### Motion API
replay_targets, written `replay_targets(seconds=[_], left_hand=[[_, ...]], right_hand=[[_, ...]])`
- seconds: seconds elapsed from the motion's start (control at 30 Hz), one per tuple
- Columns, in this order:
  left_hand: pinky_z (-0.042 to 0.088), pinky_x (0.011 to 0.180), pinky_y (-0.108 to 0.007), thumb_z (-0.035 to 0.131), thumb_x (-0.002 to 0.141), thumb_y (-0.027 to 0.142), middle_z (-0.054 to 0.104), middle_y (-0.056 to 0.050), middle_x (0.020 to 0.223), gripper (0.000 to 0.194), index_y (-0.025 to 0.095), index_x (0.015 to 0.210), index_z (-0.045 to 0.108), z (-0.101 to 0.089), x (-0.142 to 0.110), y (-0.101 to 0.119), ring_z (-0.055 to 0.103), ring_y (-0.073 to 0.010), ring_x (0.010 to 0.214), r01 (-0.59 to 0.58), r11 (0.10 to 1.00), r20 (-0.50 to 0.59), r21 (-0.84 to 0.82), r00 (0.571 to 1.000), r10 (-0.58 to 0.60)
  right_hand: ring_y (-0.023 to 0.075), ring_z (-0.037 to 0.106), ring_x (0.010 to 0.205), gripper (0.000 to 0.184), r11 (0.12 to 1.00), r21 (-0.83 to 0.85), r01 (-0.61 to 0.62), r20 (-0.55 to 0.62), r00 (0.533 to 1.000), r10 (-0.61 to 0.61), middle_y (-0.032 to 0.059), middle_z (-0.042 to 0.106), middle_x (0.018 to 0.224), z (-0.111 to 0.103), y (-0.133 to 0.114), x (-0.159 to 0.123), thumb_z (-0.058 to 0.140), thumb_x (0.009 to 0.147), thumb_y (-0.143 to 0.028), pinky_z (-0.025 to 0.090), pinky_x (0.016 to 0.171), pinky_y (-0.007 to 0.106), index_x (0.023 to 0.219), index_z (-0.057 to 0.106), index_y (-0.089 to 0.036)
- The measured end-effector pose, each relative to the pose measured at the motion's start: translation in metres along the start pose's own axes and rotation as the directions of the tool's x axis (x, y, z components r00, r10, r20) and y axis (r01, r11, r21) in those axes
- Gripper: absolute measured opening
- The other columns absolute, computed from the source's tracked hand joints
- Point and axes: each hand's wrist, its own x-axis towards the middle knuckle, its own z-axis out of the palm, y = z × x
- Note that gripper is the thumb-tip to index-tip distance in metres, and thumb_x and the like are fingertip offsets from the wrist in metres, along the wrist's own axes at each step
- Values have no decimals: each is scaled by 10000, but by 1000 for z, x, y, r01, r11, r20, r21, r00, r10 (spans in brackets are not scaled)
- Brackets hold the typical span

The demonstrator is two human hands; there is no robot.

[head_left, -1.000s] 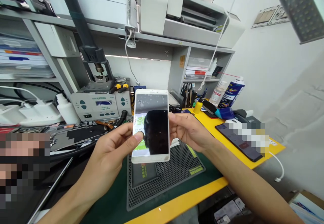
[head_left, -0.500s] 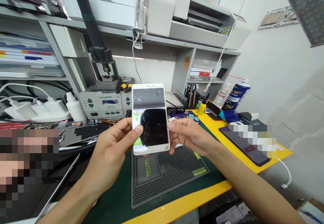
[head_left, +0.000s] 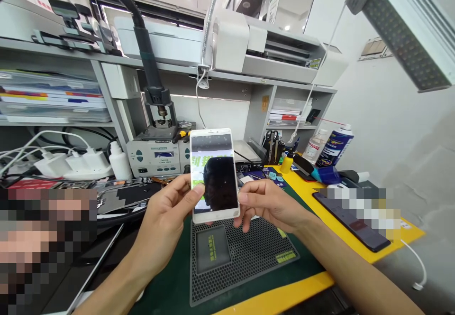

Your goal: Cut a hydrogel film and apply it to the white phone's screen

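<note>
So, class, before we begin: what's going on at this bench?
A person holds a white smartphone up in both hands. The thumb of the left hand rests on the phone's front near its left edge, and the fingers of the right hand are at its right edge. The phone is above a black perforated mat, with a rework station behind it.

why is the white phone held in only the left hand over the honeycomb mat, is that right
Not quite: the white phone is held in both hands, not only the left. The head view shows the left hand on one side and the right hand on the other, over the honeycomb mat.
</note>
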Motion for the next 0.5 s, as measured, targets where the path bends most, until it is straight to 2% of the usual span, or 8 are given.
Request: replay_targets(seconds=[0.13, 0.27, 0.5], left_hand=[[575, 786, -290, 780, 882, 429, 740, -68, 1242, 432, 244, 1265, 705, 1, 1, 2, 693, -226, 1006, 17, 999, -21, -45, 1000, -18], [590, 735, -280, 818, 841, 436, 753, -69, 1186, 461, 225, 1239, 717, 2, 1, 6, 701, -215, 941, 44, 996, -64, -72, 997, -49], [588, 685, -239, 853, 803, 428, 762, -43, 1065, 404, 222, 1136, 751, 4, -1, 10, 685, -184, 867, 48, 995, -45, -89, 998, -52]], right_hand=[[178, 777, 702, 260, 1000, 7, -4, 41, 999, 4, 69, 777, 794, 1, 0, -1, 869, 830, -355, 623, 566, 232, 876, 782, -114], [185, 784, 744, 199, 1000, 22, 1, 90, 996, -3, 88, 799, 865, 2, -2, -3, 868, 827, -291, 631, 578, 234, 905, 808, -119], [178, 780, 724, 204, 1000, -10, 28, 78, 997, -27, 89, 790, 840, 1, -2, -3, 841, 857, -299, 631, 591, 230, 919, 825, -106]])
